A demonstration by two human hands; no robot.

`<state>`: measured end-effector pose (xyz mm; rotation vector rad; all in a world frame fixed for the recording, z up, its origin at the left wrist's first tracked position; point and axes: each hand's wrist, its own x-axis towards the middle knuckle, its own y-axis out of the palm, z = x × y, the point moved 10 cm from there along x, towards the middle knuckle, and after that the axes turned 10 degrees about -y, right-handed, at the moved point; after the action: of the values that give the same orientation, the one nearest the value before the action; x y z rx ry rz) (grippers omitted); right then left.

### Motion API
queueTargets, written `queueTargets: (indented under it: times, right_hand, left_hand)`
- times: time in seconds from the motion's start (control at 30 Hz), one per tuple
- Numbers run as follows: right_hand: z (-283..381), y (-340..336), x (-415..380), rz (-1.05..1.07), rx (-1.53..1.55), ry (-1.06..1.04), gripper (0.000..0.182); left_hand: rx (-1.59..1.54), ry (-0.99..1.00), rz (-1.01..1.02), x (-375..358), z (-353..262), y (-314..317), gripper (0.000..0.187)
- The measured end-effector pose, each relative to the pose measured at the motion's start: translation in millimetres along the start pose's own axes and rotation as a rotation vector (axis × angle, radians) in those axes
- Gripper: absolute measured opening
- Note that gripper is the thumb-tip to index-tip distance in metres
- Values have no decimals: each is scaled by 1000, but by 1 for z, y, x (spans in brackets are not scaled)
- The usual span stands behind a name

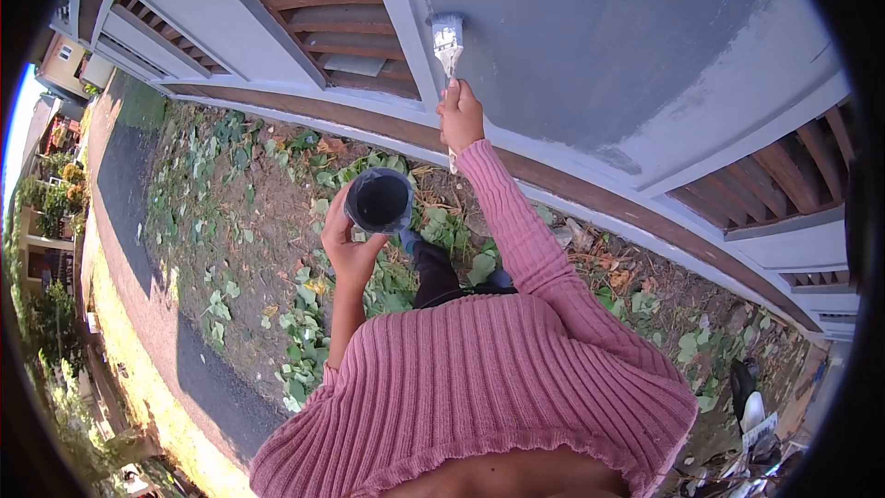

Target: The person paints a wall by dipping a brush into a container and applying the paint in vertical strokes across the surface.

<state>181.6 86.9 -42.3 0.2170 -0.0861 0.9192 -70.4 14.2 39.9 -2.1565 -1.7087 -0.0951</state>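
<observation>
My right hand (461, 117) is closed around the handle of a paintbrush (448, 41), whose bristles touch the wall panel. Grey-blue paint coats the bristles, and whitish paint marks the ferrule. Dark grey paint (590, 46) covers much of the panel, with a lighter strip along its right and lower edges. Lower and to the left, my left hand (347, 238) holds a small round paint container (380, 200) from its side. Its mouth faces up toward me and the inside looks dark; the paint level cannot be made out.
Brown slatted vents (323, 9) sit in the wall left of the panel, with more slats (774, 175) to the right. Leafy plants (304, 341) and bare soil surround my feet. A paved path (138, 221) runs along the left. Assorted litter (756, 420) lies at the lower right.
</observation>
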Motion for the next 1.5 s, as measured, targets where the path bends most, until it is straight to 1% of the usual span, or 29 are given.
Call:
queueTargets:
  times: [0.1,0.13,0.2,0.27,0.3,0.37,0.4,0.43,0.5,0.53,0.6,0.63,0.7,0.73,0.87,0.9,0.93,1.0,1.03,1.1,1.13,1.2,1.23,1.3,1.33,1.37,1.43,1.47,1.5]
  right_hand:
    - [-6,-5,-21,-11,-36,-23,30]
    - [-14,-7,-34,3,-42,-1,30]
    - [-29,-16,-67,15,-55,30,30]
    - [-80,-19,-107,-8,267,471,28]
    - [-93,-25,-106,-11,264,474,28]
    - [-137,-33,-115,-115,434,723,28]
    - [-133,-38,-109,-163,409,717,29]
    - [-129,-39,-99,-164,413,709,29]
    - [-108,-46,-73,-127,295,569,29]
    - [-102,-47,-67,-136,295,575,29]
    - [-83,-48,-45,-145,225,461,29]
    - [-78,-46,-46,-149,228,459,29]
    - [-53,-46,-39,-124,47,291,30]
    - [-46,-44,-37,-121,47,289,30]
    - [-9,-34,-25,-84,49,166,30]
    - [-2,-32,-20,-76,44,120,30]
    - [-2,-30,-17,-74,44,119,30]
    - [16,-27,-9,-74,25,-33,29]
    - [20,-27,-11,-71,27,-34,29]
    - [37,-27,-18,-57,16,-131,29]
    - [39,-26,-21,-55,17,-135,29]
    - [81,-27,-33,-102,-117,-539,29]
    - [82,-29,-31,-101,-123,-533,29]
    - [56,-29,-13,-81,30,-241,30]
    - [35,-33,-3,-87,47,-130,31]
    - [30,-37,-2,-89,51,-134,31]
    - [-1,-39,-7,-85,122,103,32]
    - [-16,-37,-16,-65,219,211,33]
    - [-23,-38,-21,-67,223,214,33]
  left_hand:
    - [2,19,-13,0,-3,-3,49]
    - [11,42,-14,0,-6,-3,48]
    - [17,23,-11,0,-3,-2,49]
    - [19,5,-6,2,-1,0,49]
    - [6,-1,4,2,0,2,49]
    - [-9,-11,18,0,0,5,49]
    - [1,12,30,1,-4,8,49]
    - [11,39,41,4,-8,11,50]
    - [6,45,52,8,-7,15,50]
    - [4,39,61,6,-6,16,50]
    - [5,32,71,6,-6,18,50]
    - [10,29,71,7,-6,18,51]
    - [11,37,65,7,-7,18,51]
    - [12,37,59,6,-8,17,50]
    - [30,48,66,2,-6,18,50]
    - [10,33,64,1,-5,17,50]
    - [-10,18,60,1,-4,16,50]
    - [-9,12,57,0,-4,15,50]
    - [-7,5,57,0,-4,15,50]
    - [-1,16,49,0,-6,14,50]
    - [4,24,46,1,-7,14,51]
    - [7,11,51,4,-5,15,50]
    - [13,-7,57,3,-3,17,50]
    - [-7,-13,72,3,-4,20,50]
    - [-28,-4,83,5,-6,21,49]
    - [-26,2,84,5,-6,22,49]
    - [32,11,67,6,-4,21,50]
    - [34,17,69,8,-4,22,50]
    - [40,19,73,7,-3,21,50]
